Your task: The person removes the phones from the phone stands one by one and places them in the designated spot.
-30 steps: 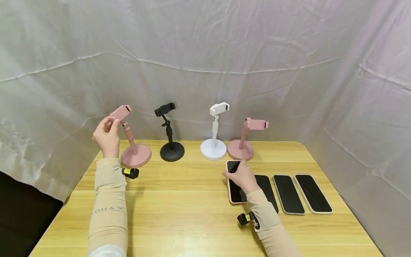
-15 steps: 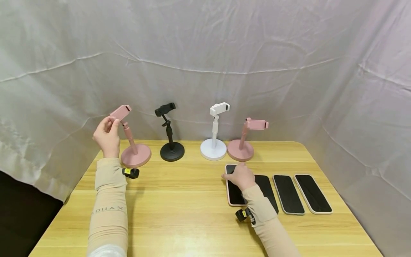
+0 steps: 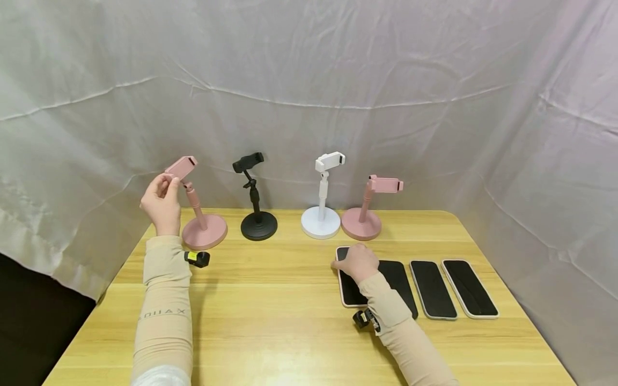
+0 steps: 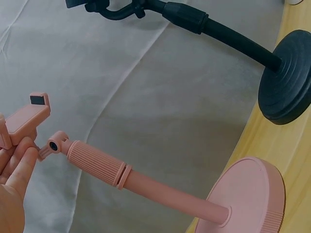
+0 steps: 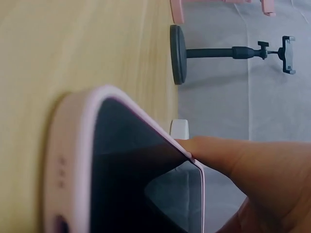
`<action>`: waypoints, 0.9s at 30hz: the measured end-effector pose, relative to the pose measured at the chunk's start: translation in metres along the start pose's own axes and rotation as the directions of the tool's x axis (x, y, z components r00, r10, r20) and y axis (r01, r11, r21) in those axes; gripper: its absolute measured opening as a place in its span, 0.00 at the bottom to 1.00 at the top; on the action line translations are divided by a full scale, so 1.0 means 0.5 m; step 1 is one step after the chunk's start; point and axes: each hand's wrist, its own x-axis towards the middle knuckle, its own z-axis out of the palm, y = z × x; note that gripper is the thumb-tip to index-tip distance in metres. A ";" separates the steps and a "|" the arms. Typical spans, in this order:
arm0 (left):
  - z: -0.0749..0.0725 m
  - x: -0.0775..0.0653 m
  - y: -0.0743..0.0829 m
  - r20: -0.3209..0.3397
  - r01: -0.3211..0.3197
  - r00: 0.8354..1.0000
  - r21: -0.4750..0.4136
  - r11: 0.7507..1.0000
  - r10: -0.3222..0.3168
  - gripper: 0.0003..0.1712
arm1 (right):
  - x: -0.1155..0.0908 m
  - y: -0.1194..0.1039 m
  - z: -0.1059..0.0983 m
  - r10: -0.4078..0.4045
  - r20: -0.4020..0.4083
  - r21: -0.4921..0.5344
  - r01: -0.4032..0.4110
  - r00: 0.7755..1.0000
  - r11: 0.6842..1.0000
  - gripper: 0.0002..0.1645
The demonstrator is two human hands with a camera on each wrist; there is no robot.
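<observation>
At the back left, my left hand point(image 3: 161, 203) holds the clamp point(image 3: 181, 168) of a pink phone stand point(image 3: 205, 232) between thumb and fingers. The left wrist view shows fingertips behind that clamp, near the hinge point(image 4: 54, 144) atop the ribbed neck. On the right of the table, my right hand point(image 3: 359, 262) grips a phone in a pink case point(image 3: 351, 292) across its upper part, thumb point(image 5: 209, 151) at the left edge. The other fingers are mostly hidden. This phone lies screen up and overlaps a dark phone point(image 3: 399, 287) beside it in the head view.
A black phone stand point(image 3: 259, 227), a white one point(image 3: 321, 224) and a second pink one point(image 3: 361, 225) line the table's back edge. Two more phones, a grey-edged one point(image 3: 433, 289) and a white-cased one point(image 3: 470, 289), lie at right. Grey cloth point(image 3: 289, 80) hangs behind.
My right hand and the pink-cased phone have shifted slightly towards me and to the left. The left hand stays at the pink clamp.
</observation>
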 end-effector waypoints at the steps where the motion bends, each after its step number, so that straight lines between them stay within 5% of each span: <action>1: 0.000 0.000 0.000 -0.001 0.003 1.000 0.000 1.000 -0.003 0.11 | -0.001 -0.001 0.002 -0.001 -0.009 -0.003 0.001 1.000 1.000 0.42; 11: -0.002 -0.005 0.003 -0.001 0.020 1.000 0.022 1.000 -0.020 0.14 | -0.010 0.000 0.020 -0.048 -0.080 -0.074 0.042 0.996 0.996 0.35; 21: -0.004 0.000 0.005 0.027 0.057 0.998 0.008 0.998 -0.058 0.13 | -0.008 0.001 0.022 -0.013 -0.008 -0.097 0.012 1.000 0.995 0.44; 27: -0.008 -0.005 0.023 0.073 0.106 0.991 0.079 0.991 -0.112 0.16 | -0.012 0.007 0.018 -0.017 0.019 -0.055 0.018 1.000 0.998 0.45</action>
